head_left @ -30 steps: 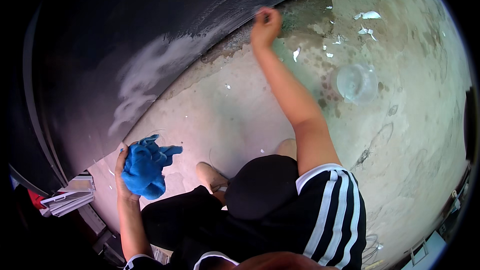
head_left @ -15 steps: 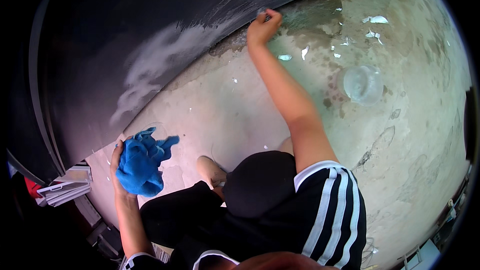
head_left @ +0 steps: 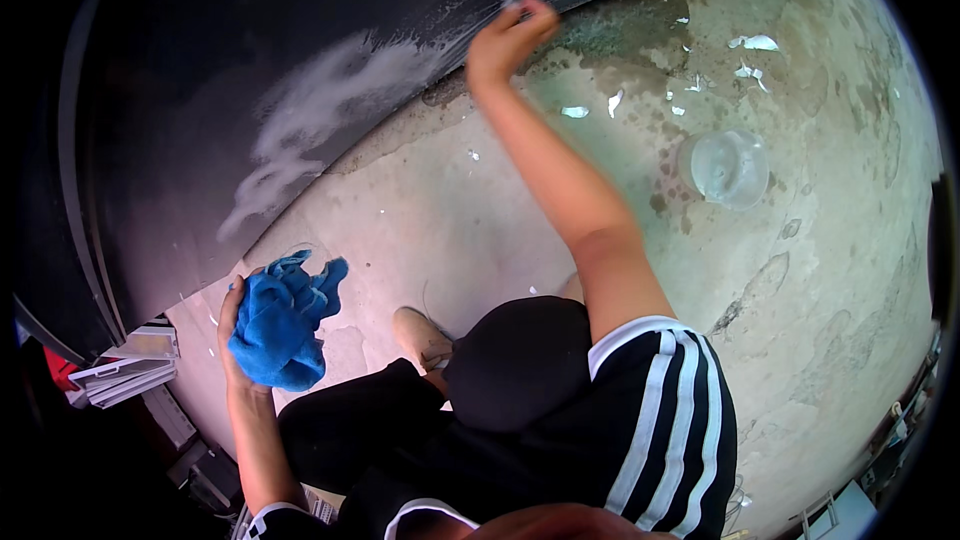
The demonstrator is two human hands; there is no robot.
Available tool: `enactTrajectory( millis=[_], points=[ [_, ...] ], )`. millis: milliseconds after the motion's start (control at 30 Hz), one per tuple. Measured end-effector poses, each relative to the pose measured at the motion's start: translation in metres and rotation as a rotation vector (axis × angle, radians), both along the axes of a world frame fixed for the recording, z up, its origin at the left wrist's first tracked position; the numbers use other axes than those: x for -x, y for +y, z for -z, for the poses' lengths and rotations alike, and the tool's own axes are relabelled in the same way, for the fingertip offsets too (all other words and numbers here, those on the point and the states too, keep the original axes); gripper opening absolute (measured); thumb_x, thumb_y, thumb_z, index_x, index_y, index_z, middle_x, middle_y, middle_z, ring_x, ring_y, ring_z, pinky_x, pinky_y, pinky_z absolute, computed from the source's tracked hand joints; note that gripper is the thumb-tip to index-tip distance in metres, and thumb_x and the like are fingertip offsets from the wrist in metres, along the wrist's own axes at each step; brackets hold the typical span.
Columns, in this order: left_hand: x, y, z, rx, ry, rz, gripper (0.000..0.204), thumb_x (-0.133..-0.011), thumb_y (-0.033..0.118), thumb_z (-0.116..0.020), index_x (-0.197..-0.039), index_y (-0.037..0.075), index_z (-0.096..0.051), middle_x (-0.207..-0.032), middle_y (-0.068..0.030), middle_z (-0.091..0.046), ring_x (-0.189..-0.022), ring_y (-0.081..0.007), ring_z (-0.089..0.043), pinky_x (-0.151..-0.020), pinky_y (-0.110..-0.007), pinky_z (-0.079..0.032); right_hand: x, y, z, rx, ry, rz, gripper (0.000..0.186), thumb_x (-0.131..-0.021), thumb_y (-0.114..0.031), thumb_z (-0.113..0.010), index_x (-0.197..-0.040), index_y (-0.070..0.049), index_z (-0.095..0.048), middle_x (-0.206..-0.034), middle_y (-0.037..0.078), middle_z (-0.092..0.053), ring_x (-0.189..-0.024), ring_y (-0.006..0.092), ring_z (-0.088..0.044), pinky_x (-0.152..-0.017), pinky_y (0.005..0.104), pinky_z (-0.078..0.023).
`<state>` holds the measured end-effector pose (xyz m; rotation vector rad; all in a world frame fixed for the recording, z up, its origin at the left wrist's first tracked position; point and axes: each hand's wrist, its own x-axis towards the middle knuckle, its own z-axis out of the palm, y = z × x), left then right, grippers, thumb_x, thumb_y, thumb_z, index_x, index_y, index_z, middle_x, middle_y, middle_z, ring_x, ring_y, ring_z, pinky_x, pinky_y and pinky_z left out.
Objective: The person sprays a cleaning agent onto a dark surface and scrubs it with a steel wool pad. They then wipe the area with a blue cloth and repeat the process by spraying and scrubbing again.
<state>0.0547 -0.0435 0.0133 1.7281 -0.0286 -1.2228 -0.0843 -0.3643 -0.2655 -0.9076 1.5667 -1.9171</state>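
A bunched blue cloth sits in my left hand, whose fingers wrap its outer side at the lower left. My right arm reaches far forward. At its end my right hand is closed against the lower part of a large, dark, smooth panel. Something small and pale shows at its fingertips, too blurred to name. A cloudy whitish smear runs along the panel, with thin curved streaks around the right hand.
A clear plastic tub stands on the stained concrete floor to the right. Torn white scraps lie scattered beyond it. White flat pieces are stacked at lower left. My shoe is near the middle.
My right hand has moved a little left and upward along the dark panel, still closed. The left hand and the blue cloth have barely shifted.
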Motion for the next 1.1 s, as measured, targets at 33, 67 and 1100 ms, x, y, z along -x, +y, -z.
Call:
enactTrajectory(
  millis=[33, 67, 1100],
  points=[
    [0.001, -0.002, 0.001, 0.0, -0.004, -0.011, 0.042, -0.099, 0.041, -0.052, -0.12, 0.006, -0.059, -0.109, -0.0177, -0.069, -0.1, -0.0343, -0.068, -0.084, -0.048, -0.058, -0.014, 0.024, 0.0, 0.055, 0.036, -0.109, 0.017, -0.087, 0.002, -0.056, -0.101, 0.0, -0.046, -0.107, 0.017, -0.047, -0.102, 0.0321, -0.045, -0.094, 0.0419, -0.037],
    [0.003, -0.005, 0.002, 0.006, 0.001, 0.009, 0.042, -0.099, 0.041, -0.052, -0.12, 0.006, -0.059, -0.109, -0.0177, -0.069, -0.1, -0.0343, -0.068, -0.084, -0.048, -0.058, -0.029, 0.053, 0.011, 0.104, 0.1, -0.28, 0.016, -0.086, 0.003, -0.057, -0.099, -0.001, -0.047, -0.104, 0.016, -0.048, -0.101, 0.032, -0.046, -0.093, 0.042, -0.037],
    [-0.01, -0.002, 0.007, 0.037, 0.046, 0.014, 0.041, -0.098, 0.041, -0.054, -0.119, 0.006, -0.06, -0.107, -0.0172, -0.069, -0.097, -0.033, -0.069, -0.081, -0.046, -0.059, 0.012, 0.023, 0.023, 0.201, 0.035, -0.239, 0.017, -0.077, 0.001, -0.073, -0.088, -0.006, -0.062, -0.098, 0.011, -0.056, -0.097, 0.0306, -0.055, -0.086, 0.0375, -0.045]
  ],
)
